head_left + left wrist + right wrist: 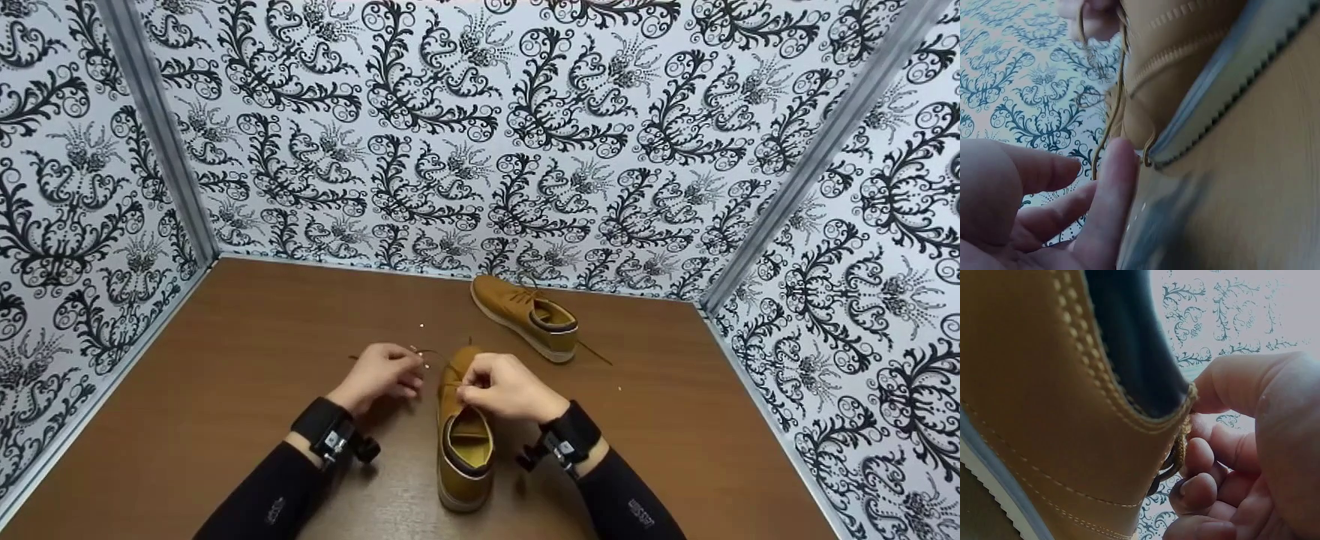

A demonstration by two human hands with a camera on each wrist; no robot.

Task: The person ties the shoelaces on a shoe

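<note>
A tan lace-up shoe (465, 484) stands on the table between both hands, heel toward me. My right hand (510, 386) is at its throat. There, in the right wrist view, the thumb and curled fingers pinch the brown shoelace (1181, 450) close to the top eyelets. Left of the toe is my left hand (381, 375), fingers loosely bent. A loose lace end (1113, 121) runs down behind its fingertips in the left wrist view, with thumb and fingers apart. Part of the shoe's lacing is hidden by the right hand.
A second tan shoe (517, 307) stands farther back by the rear wall, its lace end (596, 352) trailing right on the brown table (300, 315). Patterned walls (450, 150) enclose the back and sides. Small bright specks lie near the left hand.
</note>
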